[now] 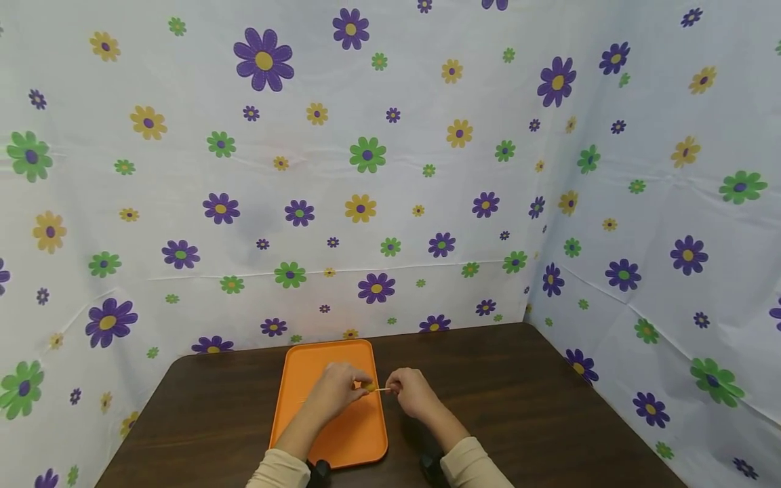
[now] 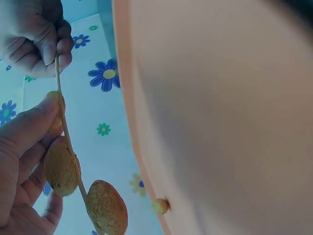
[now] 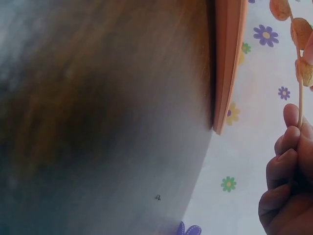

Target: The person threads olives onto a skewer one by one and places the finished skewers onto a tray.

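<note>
Over the right side of the orange tray (image 1: 350,440), my left hand (image 1: 334,390) pinches a wrinkled yellow-brown date (image 2: 59,115) between thumb and fingers. That date sits on a thin pale stem (image 2: 70,139), which bears two more dates (image 2: 106,208) farther down in the left wrist view. My right hand (image 1: 413,393) grips the bare end of the stem just right of the tray, its fingers curled round it in the right wrist view. In the head view the fingers hide most of the fruit.
A small round yellowish thing (image 2: 160,206) shows at the tray's edge in the left wrist view. The tray lies on a dark wooden table (image 1: 518,400). Flower-printed white sheets (image 1: 415,169) stand behind the table and along its right side.
</note>
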Tool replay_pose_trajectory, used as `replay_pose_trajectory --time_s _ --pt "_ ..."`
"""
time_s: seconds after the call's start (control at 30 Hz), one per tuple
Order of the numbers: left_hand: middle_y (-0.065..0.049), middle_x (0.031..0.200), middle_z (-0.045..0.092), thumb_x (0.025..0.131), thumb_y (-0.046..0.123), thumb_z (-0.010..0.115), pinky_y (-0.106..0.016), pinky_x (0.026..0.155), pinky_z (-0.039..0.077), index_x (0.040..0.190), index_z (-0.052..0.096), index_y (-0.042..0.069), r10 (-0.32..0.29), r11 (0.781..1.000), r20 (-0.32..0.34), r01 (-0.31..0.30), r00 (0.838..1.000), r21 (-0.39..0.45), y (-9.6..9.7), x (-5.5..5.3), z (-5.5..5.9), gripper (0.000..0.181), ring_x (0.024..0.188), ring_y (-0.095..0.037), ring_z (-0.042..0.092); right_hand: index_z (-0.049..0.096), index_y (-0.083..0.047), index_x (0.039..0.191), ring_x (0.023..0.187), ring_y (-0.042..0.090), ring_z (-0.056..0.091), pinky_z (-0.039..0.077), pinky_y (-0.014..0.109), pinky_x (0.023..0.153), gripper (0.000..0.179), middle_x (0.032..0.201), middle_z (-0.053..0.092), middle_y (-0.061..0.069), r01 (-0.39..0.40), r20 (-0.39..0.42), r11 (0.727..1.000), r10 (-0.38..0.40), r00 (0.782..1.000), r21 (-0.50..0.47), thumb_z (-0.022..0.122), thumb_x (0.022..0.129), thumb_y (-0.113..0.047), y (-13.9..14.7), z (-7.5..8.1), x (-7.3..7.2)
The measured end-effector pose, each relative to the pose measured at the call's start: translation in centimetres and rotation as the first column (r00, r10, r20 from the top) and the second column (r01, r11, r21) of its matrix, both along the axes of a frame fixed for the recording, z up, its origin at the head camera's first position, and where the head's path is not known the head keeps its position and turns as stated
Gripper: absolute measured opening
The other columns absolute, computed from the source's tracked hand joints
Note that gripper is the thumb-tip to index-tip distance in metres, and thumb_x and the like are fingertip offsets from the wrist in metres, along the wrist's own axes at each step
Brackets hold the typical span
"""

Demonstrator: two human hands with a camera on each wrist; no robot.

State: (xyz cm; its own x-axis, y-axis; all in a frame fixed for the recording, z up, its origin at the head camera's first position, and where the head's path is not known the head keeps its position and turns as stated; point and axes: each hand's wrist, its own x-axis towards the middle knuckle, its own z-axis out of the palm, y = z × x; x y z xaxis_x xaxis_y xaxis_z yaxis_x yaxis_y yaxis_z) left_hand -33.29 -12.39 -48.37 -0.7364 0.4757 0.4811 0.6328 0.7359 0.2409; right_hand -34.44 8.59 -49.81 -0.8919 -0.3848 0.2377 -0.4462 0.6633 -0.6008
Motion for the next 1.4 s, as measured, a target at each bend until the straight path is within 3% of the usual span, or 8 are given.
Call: replay_pose_trajectory --time_s 0.1,0.23,0.4,0.57,0.83,1.03,1.2,1.4 --pt "0.003 0.088 0.076 0.075 0.016 0.090 -0.040 0.075 0.041 0.097 0.081 0.014 0.022 1.000 0.032 -0.023 0.999 0.021 -0.4 0.2 0.5 0.023 0.076 -0.011 0.064 0.072 -0.007 0.081 0.066 0.010 0.051 0.049 0.026 0.062 0.024 0.076 0.064 0.004 -0.012 -0.023 1.000 0.012 1.000 -0.002 0.063 0.088 0.015 0.4 -0.1 -0.2" --pt "0.003 0.098 0.077 0.072 0.020 0.092 -0.049 0.082 0.043 0.104 0.081 0.016 0.118 0.992 0.056 -0.120 0.991 0.035 -1.4 0.6 1.0 0.034 0.091 -0.019 0.066 0.072 -0.007 0.079 0.066 0.010 0.051 0.049 0.026 0.062 0.025 0.073 0.062 0.001 -0.016 -0.049 1.000 0.016 0.999 0.001 0.063 0.088 0.015 0.7 -0.1 -0.5" --pt "0.007 0.092 0.075 0.072 0.022 0.092 -0.052 0.081 0.044 0.094 0.081 0.021 0.181 0.983 0.081 -0.183 0.980 0.016 -2.2 0.9 1.0 0.024 0.089 -0.019 0.066 0.073 -0.005 0.080 0.067 0.010 0.050 0.049 0.026 0.063 0.023 0.074 0.063 0.003 -0.017 -0.061 1.000 0.017 0.998 0.000 0.064 0.089 0.014 0.8 -0.2 -0.6" --pt "0.012 0.082 0.071 0.075 0.022 0.091 -0.045 0.075 0.041 0.084 0.080 0.025 0.187 0.982 0.084 -0.187 0.979 -0.004 -2.2 1.0 0.7 0.015 0.079 -0.012 0.059 0.073 -0.006 0.079 0.066 0.010 0.050 0.048 0.026 0.062 0.024 0.074 0.063 0.003 -0.021 -0.064 1.000 0.021 0.998 -0.003 0.064 0.089 0.014 0.8 -0.2 -0.5" --pt "0.011 0.080 0.071 0.075 0.022 0.090 -0.038 0.071 0.034 0.084 0.081 0.023 0.150 0.989 0.063 -0.150 0.987 -0.004 -2.0 0.6 0.5 0.013 0.073 -0.009 0.058 0.072 -0.006 0.078 0.067 0.010 0.051 0.049 0.026 0.062 0.026 0.076 0.067 0.008 0.005 -0.065 1.000 -0.006 0.998 -0.013 0.062 0.088 0.016 0.7 -0.1 -0.6" --pt "0.010 0.081 0.073 0.076 0.018 0.090 -0.044 0.077 0.037 0.088 0.082 0.018 0.110 0.991 0.102 -0.117 0.989 0.062 -1.9 0.7 0.3 0.014 0.080 -0.020 0.064 0.072 -0.006 0.078 0.066 0.010 0.052 0.050 0.025 0.062 0.026 0.077 0.069 0.010 -0.012 -0.048 1.000 0.011 0.999 -0.020 0.063 0.088 0.015 0.4 -0.1 -0.5" --pt "0.008 0.082 0.074 0.076 0.016 0.089 -0.048 0.081 0.036 0.089 0.083 0.017 0.112 0.983 0.135 -0.130 0.985 0.129 -1.9 0.6 0.1 0.014 0.081 -0.023 0.064 0.073 -0.006 0.079 0.066 0.011 0.052 0.049 0.026 0.062 0.026 0.078 0.070 0.011 -0.003 -0.015 0.999 0.003 1.000 -0.040 0.062 0.089 0.015 0.3 0.0 -0.4" --pt "0.007 0.082 0.074 0.076 0.017 0.089 -0.046 0.080 0.034 0.089 0.082 0.018 0.124 0.980 0.144 -0.144 0.982 0.140 -1.9 0.5 0.0 0.014 0.080 -0.022 0.063 0.073 -0.005 0.080 0.066 0.011 0.052 0.048 0.026 0.061 0.025 0.079 0.070 0.013 0.000 0.003 0.998 0.000 1.000 -0.057 0.061 0.089 0.015 0.3 0.0 -0.5"
